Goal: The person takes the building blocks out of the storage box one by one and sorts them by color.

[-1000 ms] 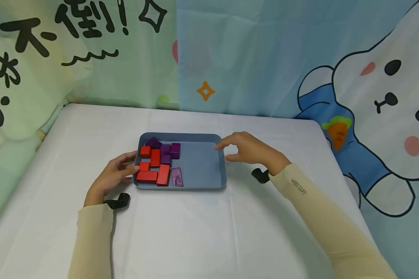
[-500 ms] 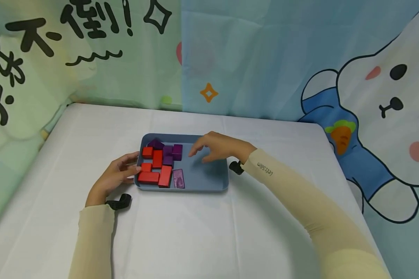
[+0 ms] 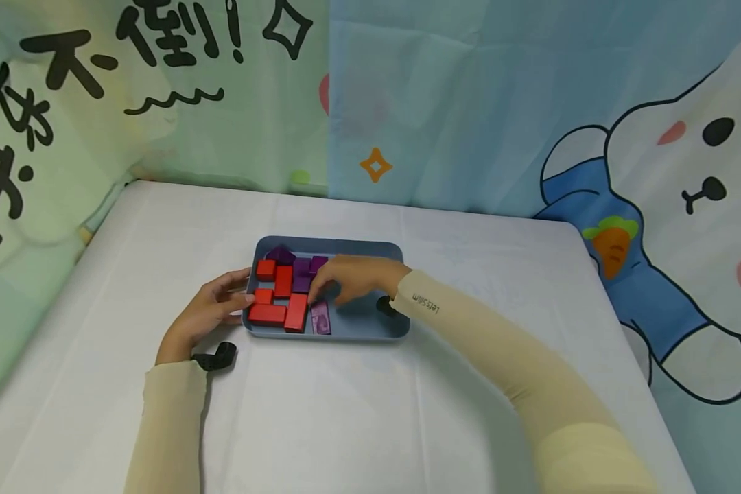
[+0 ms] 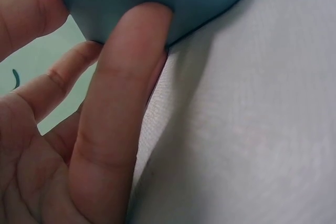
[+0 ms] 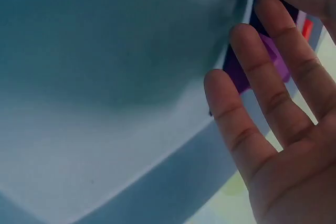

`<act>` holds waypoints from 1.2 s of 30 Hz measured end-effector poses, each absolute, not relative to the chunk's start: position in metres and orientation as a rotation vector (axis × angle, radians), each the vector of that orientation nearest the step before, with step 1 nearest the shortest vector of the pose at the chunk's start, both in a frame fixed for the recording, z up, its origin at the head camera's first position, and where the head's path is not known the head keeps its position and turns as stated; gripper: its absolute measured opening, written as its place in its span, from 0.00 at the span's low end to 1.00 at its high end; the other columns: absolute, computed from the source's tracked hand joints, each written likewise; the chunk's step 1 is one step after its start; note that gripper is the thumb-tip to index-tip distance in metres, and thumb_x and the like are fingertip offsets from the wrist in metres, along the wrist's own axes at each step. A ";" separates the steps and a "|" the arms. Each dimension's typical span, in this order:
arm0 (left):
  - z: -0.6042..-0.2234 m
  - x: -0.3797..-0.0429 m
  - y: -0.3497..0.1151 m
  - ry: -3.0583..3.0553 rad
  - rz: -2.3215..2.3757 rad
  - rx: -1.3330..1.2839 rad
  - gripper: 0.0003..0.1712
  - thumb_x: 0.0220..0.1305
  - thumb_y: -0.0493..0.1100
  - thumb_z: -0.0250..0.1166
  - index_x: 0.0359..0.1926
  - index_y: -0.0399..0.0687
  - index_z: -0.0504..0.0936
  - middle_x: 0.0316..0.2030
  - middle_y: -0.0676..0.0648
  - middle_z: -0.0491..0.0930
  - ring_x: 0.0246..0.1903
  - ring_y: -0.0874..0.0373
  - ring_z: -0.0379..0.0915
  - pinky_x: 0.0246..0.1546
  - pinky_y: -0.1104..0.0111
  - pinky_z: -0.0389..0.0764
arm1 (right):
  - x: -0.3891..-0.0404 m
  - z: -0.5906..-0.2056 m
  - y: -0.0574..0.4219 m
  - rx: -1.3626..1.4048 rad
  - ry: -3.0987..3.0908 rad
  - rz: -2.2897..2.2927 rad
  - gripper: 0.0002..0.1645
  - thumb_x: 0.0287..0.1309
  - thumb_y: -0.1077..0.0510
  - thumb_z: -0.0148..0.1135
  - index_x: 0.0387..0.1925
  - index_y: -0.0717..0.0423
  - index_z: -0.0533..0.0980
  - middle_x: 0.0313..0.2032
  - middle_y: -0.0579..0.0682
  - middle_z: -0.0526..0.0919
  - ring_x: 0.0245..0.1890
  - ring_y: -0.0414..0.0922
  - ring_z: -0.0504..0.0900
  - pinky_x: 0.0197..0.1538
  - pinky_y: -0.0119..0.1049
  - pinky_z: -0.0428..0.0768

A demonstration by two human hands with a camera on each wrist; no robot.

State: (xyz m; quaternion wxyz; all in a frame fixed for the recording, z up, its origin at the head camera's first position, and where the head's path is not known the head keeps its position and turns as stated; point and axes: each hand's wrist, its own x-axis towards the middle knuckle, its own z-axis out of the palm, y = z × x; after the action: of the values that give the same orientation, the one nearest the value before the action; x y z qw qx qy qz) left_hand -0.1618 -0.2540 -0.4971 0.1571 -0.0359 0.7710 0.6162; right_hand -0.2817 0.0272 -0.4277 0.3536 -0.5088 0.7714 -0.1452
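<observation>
Though blocks leftward, roomy tray edge rightward

There are two hands, two wrist cameras, one tray, five red blocks and one light-purple block (darker purple blocks: count unclear).

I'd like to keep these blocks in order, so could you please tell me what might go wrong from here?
The right hand is at a tight cluster of red blocks, purple blocks and a pale purple block, so its fingers might nudge a neighbouring one. The left hand touches only the left end of the tray, which could perhaps slide on the white cloth if pushed.
</observation>
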 end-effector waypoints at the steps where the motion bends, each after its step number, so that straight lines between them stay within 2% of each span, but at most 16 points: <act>1: -0.497 -0.162 -0.254 2.204 1.764 -0.102 0.41 0.78 0.41 0.64 0.84 0.37 0.58 0.78 0.28 0.62 0.65 0.38 0.73 0.47 0.67 0.89 | -0.281 -0.430 0.026 -1.309 2.001 -0.361 0.25 0.64 0.74 0.70 0.60 0.59 0.86 0.60 0.53 0.87 0.61 0.49 0.82 0.69 0.37 0.77; 7: -0.498 -0.163 -0.254 2.189 1.775 -0.099 0.41 0.78 0.40 0.64 0.84 0.36 0.57 0.79 0.28 0.61 0.65 0.38 0.73 0.46 0.67 0.89 | -0.280 -0.439 0.021 -1.284 2.028 -0.338 0.24 0.60 0.75 0.72 0.55 0.57 0.87 0.53 0.51 0.86 0.51 0.47 0.78 0.59 0.35 0.78; 12: -0.498 -0.162 -0.253 2.190 1.769 -0.103 0.42 0.78 0.40 0.64 0.85 0.37 0.57 0.79 0.29 0.61 0.65 0.38 0.72 0.47 0.66 0.89 | -0.278 -0.445 0.022 -1.279 2.042 -0.339 0.21 0.57 0.75 0.75 0.49 0.56 0.83 0.46 0.52 0.82 0.47 0.46 0.77 0.53 0.34 0.78; 15: -0.498 -0.163 -0.253 2.195 1.762 -0.115 0.42 0.77 0.41 0.65 0.84 0.37 0.58 0.79 0.29 0.62 0.65 0.37 0.72 0.46 0.67 0.89 | -0.278 -0.446 0.028 -1.256 2.077 -0.366 0.19 0.56 0.72 0.79 0.47 0.55 0.83 0.47 0.51 0.82 0.48 0.47 0.77 0.55 0.37 0.78; 17: -0.498 -0.164 -0.253 2.198 1.755 -0.124 0.42 0.77 0.41 0.65 0.84 0.38 0.58 0.79 0.29 0.62 0.65 0.37 0.72 0.46 0.68 0.88 | -0.278 -0.444 0.033 -1.230 2.109 -0.409 0.18 0.56 0.69 0.80 0.46 0.55 0.84 0.48 0.51 0.83 0.49 0.47 0.78 0.60 0.40 0.77; 20: -0.497 -0.164 -0.254 2.201 1.742 -0.144 0.42 0.77 0.41 0.65 0.85 0.39 0.59 0.79 0.30 0.62 0.66 0.37 0.71 0.47 0.69 0.88 | -0.281 -0.442 0.041 -1.194 2.132 -0.539 0.18 0.56 0.68 0.81 0.47 0.57 0.85 0.50 0.51 0.87 0.51 0.48 0.82 0.63 0.44 0.79; 26: -0.496 -0.165 -0.251 2.207 1.728 -0.148 0.42 0.77 0.41 0.65 0.85 0.39 0.59 0.79 0.30 0.62 0.66 0.36 0.71 0.48 0.69 0.87 | -0.285 -0.436 0.064 -1.104 2.142 -0.892 0.18 0.58 0.68 0.81 0.49 0.63 0.85 0.48 0.54 0.89 0.51 0.52 0.86 0.60 0.44 0.84; 31: -0.497 -0.164 -0.249 2.220 1.720 -0.132 0.42 0.77 0.42 0.65 0.85 0.39 0.59 0.78 0.29 0.63 0.66 0.37 0.71 0.47 0.69 0.87 | -0.285 -0.425 0.083 -1.019 2.168 -1.174 0.19 0.56 0.68 0.81 0.49 0.65 0.85 0.46 0.55 0.89 0.50 0.60 0.83 0.59 0.53 0.83; 34: -0.496 -0.162 -0.250 2.219 1.721 -0.133 0.42 0.78 0.41 0.64 0.85 0.40 0.58 0.78 0.29 0.63 0.66 0.37 0.71 0.47 0.70 0.86 | -0.286 -0.418 0.097 -0.996 2.206 -1.250 0.23 0.56 0.69 0.80 0.54 0.68 0.85 0.50 0.57 0.90 0.51 0.60 0.83 0.59 0.56 0.82; 36: -0.495 -0.160 -0.251 2.225 1.712 -0.131 0.42 0.78 0.42 0.64 0.85 0.40 0.58 0.77 0.29 0.63 0.66 0.37 0.71 0.47 0.70 0.87 | -0.287 -0.414 0.107 -0.980 2.243 -1.260 0.26 0.57 0.68 0.80 0.57 0.68 0.85 0.53 0.58 0.90 0.53 0.59 0.82 0.60 0.54 0.82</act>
State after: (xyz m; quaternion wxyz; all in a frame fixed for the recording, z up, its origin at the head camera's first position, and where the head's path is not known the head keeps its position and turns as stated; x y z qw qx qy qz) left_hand -0.1599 -0.2513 -0.4949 0.1646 -0.0459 0.7809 0.6008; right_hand -0.2866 0.1065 -0.4141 0.1930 -0.3494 0.7994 -0.4491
